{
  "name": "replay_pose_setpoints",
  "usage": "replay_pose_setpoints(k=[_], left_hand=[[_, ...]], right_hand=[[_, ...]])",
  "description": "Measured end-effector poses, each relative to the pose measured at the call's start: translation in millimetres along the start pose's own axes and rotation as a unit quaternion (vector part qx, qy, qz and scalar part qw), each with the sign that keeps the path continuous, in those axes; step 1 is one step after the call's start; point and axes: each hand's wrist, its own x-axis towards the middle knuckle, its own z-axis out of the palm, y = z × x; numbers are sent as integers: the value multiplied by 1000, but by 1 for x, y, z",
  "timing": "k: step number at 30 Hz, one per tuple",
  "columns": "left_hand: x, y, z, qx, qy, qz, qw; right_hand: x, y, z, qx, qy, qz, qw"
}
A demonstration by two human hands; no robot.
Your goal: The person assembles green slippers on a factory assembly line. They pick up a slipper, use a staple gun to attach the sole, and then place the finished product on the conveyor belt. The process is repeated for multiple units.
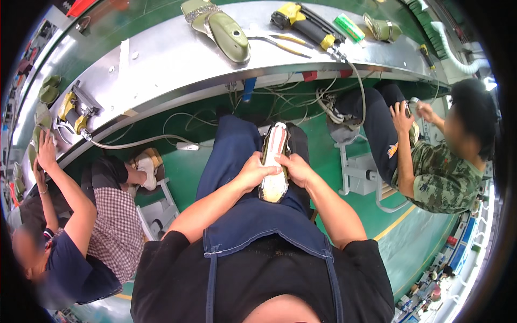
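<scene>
In my lap, between both hands, lies an olive shoe upper on a last (274, 185), its underside facing up. That underside is pale, with reddish-brown stripes toward the far end and a yellowish patch at the near end. My left hand (255, 172) grips its left side, thumb laid across the bottom. From the right, my right hand (298, 169) holds it the same way, its thumb pressing near the middle. Both sets of fingers curl round the sides and are partly hidden. Ahead on the metal bench (156, 64) rests another olive shoe (229, 36).
Beside that shoe lie pincers (285, 42) with yellow handles, a yellow-black air stapler (309, 26) on a hose, a green box (349, 28) and a further shoe (382, 29). Another stapler (75, 111) is at left. Co-workers (86, 237) (439, 167) sit either side.
</scene>
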Motion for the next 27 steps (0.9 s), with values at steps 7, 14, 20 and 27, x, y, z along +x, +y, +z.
replay_pose_setpoints(k=[7, 14, 20, 27], left_hand=[[-10, 10, 8, 42, 15, 23, 999], [-12, 5, 9, 82, 17, 101, 991], [-20, 15, 7, 140, 23, 105, 984], [-23, 18, 9, 174, 21, 101, 979]], right_hand=[[-32, -136, 5, -562, 200, -298, 745], [54, -279, 13, -591, 262, -560, 519], [34, -268, 34, -707, 294, -412, 493], [-41, -194, 7, -508, 164, -349, 770]])
